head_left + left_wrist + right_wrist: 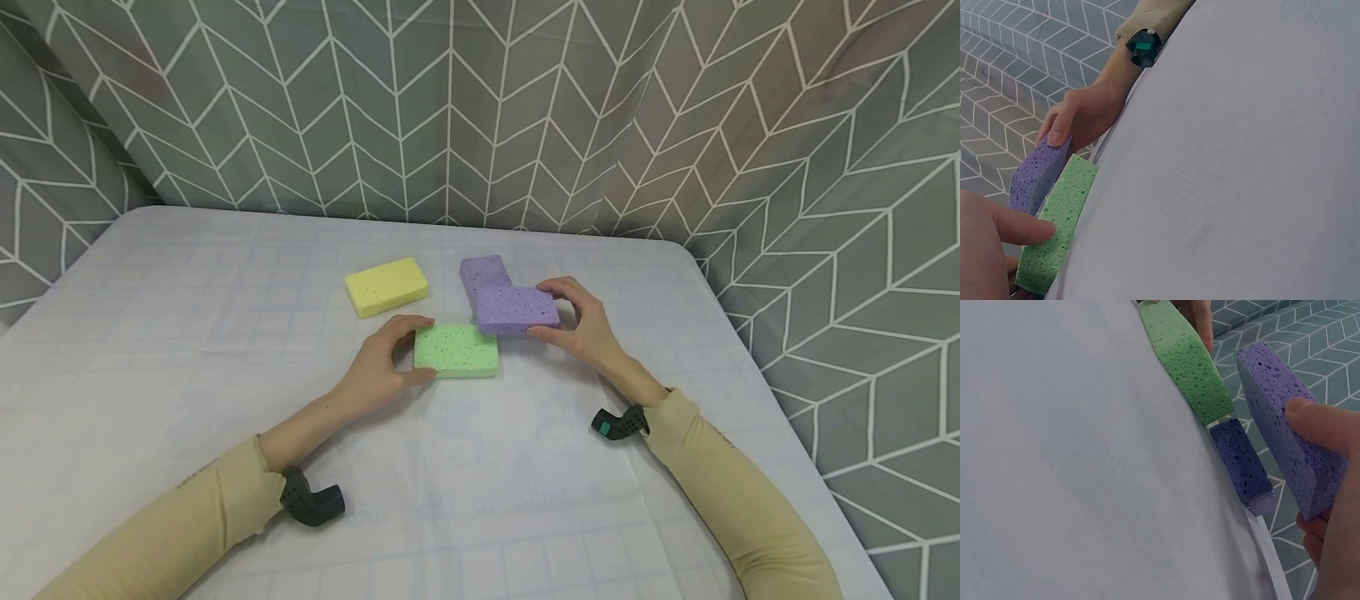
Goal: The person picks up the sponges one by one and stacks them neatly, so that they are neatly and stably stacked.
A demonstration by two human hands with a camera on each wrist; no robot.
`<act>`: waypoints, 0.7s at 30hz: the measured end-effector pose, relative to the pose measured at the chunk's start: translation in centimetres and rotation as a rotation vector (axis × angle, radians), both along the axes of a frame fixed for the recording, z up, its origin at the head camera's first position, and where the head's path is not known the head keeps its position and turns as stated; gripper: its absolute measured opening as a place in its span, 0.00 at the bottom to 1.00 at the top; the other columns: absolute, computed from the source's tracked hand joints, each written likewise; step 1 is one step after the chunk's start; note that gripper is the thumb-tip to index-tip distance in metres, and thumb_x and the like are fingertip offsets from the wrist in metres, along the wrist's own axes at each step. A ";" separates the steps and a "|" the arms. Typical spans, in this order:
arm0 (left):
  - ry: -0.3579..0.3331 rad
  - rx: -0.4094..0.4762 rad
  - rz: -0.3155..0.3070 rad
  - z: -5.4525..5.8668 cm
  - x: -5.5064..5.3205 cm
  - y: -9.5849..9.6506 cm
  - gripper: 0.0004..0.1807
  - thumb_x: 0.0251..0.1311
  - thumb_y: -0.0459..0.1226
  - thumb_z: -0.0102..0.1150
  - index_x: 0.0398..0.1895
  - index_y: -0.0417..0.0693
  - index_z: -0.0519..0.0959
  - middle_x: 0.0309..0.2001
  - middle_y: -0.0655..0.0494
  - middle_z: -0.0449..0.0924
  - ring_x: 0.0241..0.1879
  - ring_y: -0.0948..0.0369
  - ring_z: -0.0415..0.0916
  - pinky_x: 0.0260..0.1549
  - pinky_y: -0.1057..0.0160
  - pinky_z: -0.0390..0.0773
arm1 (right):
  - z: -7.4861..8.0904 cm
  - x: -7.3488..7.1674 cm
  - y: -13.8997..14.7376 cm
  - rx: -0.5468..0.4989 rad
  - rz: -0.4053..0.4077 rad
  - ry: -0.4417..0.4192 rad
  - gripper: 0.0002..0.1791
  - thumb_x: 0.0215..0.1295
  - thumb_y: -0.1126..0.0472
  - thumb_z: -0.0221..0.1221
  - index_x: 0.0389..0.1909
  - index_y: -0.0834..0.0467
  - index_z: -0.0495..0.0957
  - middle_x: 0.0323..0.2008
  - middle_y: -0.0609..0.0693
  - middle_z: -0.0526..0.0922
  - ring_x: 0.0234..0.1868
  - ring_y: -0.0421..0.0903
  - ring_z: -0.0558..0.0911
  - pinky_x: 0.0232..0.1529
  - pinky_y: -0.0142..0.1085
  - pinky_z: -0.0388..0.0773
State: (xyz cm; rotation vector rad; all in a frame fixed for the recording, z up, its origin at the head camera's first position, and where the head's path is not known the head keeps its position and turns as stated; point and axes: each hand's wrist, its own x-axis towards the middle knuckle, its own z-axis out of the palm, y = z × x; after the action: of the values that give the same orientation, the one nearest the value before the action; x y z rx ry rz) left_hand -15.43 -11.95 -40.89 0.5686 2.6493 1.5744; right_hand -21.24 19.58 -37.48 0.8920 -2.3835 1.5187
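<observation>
On the white-covered table lies a light green sponge (456, 350), and my left hand (378, 367) grips it by its left end, thumb on the near edge and fingers on the far one. My right hand (581, 325) pinches a purple sponge (517, 308) by its right end. In the right wrist view this purple sponge (1288, 419) is raised above a second purple sponge (1241, 459) that lies on the table. The lower purple sponge (483, 271) is partly hidden behind the held one in the head view. The held sponge overlaps the green sponge's far right corner in that view.
A yellow sponge (387, 287) lies farther back, to the left of the purple ones. Behind the table (225, 358) and along its right side hangs a grey curtain (480, 108) with white zigzag lines. Black devices (311, 500) are worn on both wrists.
</observation>
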 end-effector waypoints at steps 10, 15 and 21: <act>0.004 -0.001 -0.002 0.0 0.1 0.0 0.37 0.51 0.30 0.71 0.67 0.39 0.69 0.66 0.43 0.70 0.70 0.45 0.65 0.73 0.50 0.65 | 0.0 0.2 -0.3 0.005 -0.004 0.011 0.31 0.46 0.73 0.72 0.55 0.74 0.75 0.52 0.67 0.78 0.53 0.53 0.74 0.62 0.50 0.71; 0.010 -0.007 -0.002 0.0 0.1 0.0 0.37 0.51 0.30 0.71 0.67 0.38 0.69 0.66 0.43 0.70 0.70 0.45 0.65 0.73 0.50 0.65 | 0.0 0.3 -0.4 0.001 0.004 0.034 0.31 0.45 0.74 0.71 0.54 0.74 0.75 0.52 0.68 0.78 0.53 0.56 0.75 0.62 0.42 0.72; 0.007 -0.012 -0.001 0.1 0.1 0.0 0.37 0.51 0.30 0.71 0.67 0.38 0.69 0.67 0.43 0.70 0.70 0.45 0.65 0.73 0.50 0.65 | -0.1 0.3 -0.4 0.004 0.022 0.058 0.31 0.44 0.75 0.71 0.54 0.73 0.75 0.51 0.67 0.78 0.53 0.53 0.76 0.62 0.30 0.71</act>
State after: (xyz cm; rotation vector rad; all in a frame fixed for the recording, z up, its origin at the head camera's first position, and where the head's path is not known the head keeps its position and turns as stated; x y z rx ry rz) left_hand -15.35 -11.98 -40.77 0.5756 2.6616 1.5579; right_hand -20.91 19.14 -37.61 0.9525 -2.3442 1.4752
